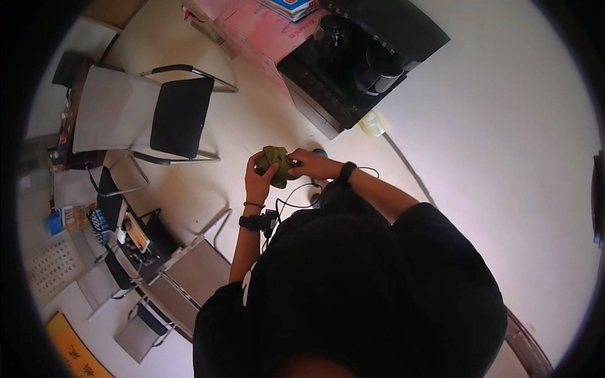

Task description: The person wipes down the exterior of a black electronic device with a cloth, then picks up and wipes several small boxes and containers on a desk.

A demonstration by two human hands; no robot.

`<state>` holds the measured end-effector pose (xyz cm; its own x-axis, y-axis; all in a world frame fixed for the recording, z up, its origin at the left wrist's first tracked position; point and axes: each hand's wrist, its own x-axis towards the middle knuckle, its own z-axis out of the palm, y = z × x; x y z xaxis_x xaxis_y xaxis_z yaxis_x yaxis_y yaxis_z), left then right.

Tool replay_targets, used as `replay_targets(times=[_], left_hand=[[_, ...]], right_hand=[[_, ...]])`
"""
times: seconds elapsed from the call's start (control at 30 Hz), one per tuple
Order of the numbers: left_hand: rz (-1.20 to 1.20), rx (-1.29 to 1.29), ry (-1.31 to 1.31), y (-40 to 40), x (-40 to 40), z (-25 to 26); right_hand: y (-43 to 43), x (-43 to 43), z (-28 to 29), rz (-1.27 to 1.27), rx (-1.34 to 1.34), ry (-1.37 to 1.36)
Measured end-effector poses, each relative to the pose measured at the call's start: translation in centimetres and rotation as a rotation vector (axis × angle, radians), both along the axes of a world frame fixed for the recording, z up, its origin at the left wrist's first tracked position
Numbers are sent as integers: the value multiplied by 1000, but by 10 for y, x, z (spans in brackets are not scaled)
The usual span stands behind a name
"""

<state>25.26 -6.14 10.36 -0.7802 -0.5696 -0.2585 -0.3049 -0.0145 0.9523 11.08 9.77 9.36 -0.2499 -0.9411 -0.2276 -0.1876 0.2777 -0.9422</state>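
Note:
A crumpled olive-green cloth [275, 158] is held between both hands in front of the body, above the floor. My left hand [259, 176] grips its left side, with the thumb laid across the front. Fingers of my right hand [312, 164] pinch folds of the cloth on its right side. What the cloth may cover cannot be told. The left wrist wears a thin bracelet and a black strap with a small black device [269, 222], from which a black cable [295, 206] loops. A black band [346, 173] sits on the right wrist.
A black appliance with glass jugs [350, 71] stands on a pink-covered surface [250, 33] ahead. Grey chairs with metal frames [182, 115] stand to the left, near a low table with a wooden tray [136, 231]. A pale wall [496, 141] rises on the right.

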Motion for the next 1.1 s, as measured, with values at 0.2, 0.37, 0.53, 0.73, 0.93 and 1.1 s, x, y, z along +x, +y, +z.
replay_targets(times=[0.2, 0.37, 0.53, 0.73, 0.93, 1.1], left_hand=[[-4, -84, -43, -53, -33, 6], [31, -81, -38, -62, -58, 20], [-29, -63, -41, -74, -76, 12], [-111, -68, -8, -112, -97, 1], [-181, -135, 40, -162, -123, 7], [-232, -43, 78, -205, -141, 10]], right_hand=[[-1, -62, -24, -1027, 2, 117], [12, -110, -6, -1644, 45, 20], [19, -130, -2, -1580, 212, 290], [22, -122, 8, -1596, 423, 399], [81, -105, 7, -1371, -16, -433], [169, -33, -58, -703, 840, -87]])
